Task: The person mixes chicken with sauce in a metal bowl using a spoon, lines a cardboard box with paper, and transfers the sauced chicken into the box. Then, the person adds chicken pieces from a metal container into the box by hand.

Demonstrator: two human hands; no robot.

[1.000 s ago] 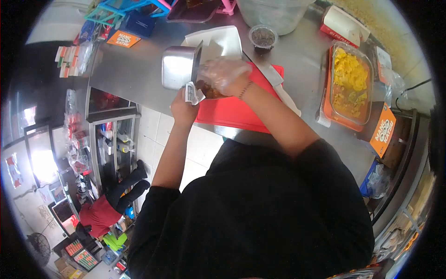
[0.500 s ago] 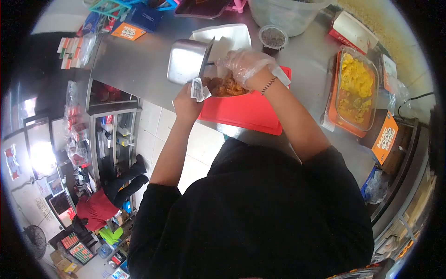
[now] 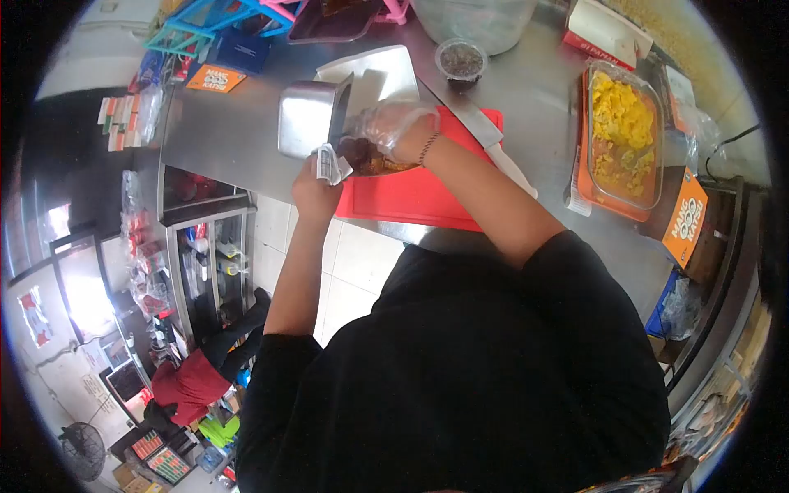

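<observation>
Tipped on its side over the red cutting board [image 3: 427, 197] is a metal container [image 3: 311, 119]. My left hand [image 3: 316, 193] grips its near edge, with a white printed label or paper [image 3: 330, 166] at the fingers. My right hand [image 3: 399, 131], in a clear plastic glove, reaches among browned food pieces [image 3: 386, 164] at the container's mouth; its fingertips are hidden and blurred. A white paper box [image 3: 382, 74] lies open behind the container. Just right of my right hand, a knife [image 3: 485, 131] with a white handle rests across the board.
A lidded cup of dark contents [image 3: 462, 62] stands behind the board, near a large clear tub [image 3: 477, 20]. To the right sits a glass dish of yellow food [image 3: 625, 140]. A person in a red shirt [image 3: 189, 386] is at the lower left.
Compared with half a second ago, my right hand has lowered toward the food and covers more of it. The knife shows again. The whole view has shifted.
</observation>
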